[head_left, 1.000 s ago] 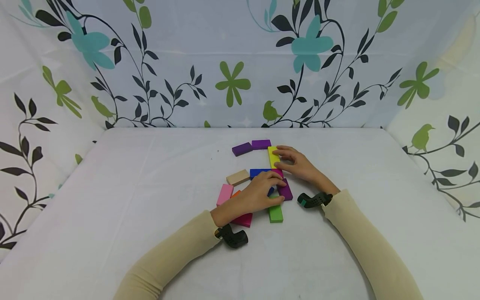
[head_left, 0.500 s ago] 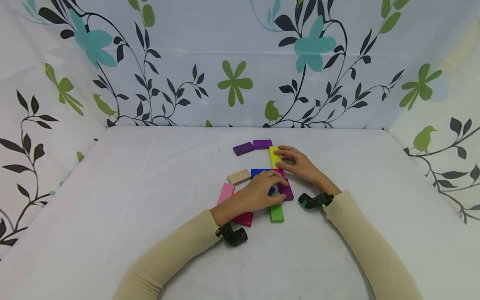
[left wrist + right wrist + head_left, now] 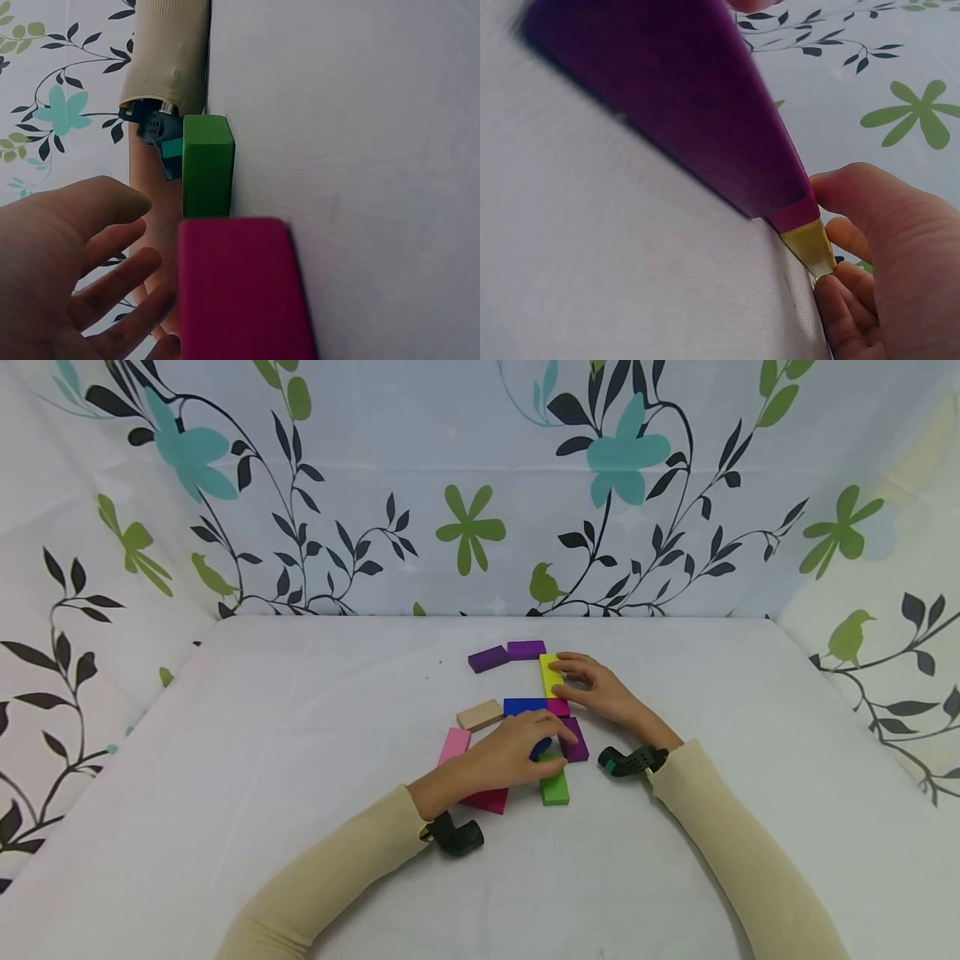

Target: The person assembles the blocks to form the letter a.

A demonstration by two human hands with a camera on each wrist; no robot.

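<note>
My right hand (image 3: pixel 594 687) is at the yellow block (image 3: pixel 550 675), its thumb and fingertips bent around the block's edges; the right wrist view shows them at the yellow end too. Over the middle of the block layout hovers my left hand (image 3: pixel 517 750), thumb and fingers apart. A dark blue piece (image 3: pixel 540 748) shows between its thumb and fingers; the left wrist view shows nothing held. Around the hands lie a blue block (image 3: pixel 524 706), a magenta block (image 3: pixel 557 707), a purple block (image 3: pixel 573 742) and a green block (image 3: pixel 555 789).
Beyond the hands lie two more purple blocks, one tilted (image 3: pixel 488 659), one straight (image 3: pixel 527 650). A tan block (image 3: pixel 480 715), a pink block (image 3: pixel 454 743) and a crimson block (image 3: pixel 487 800) sit left. White cloth (image 3: pixel 337 718) covers the table, with a patterned backdrop (image 3: pixel 337 485) behind.
My left hand and forearm have shifted slightly left, and the orange block is now hidden beneath the forearm. My right hand stays at the yellow block.
</note>
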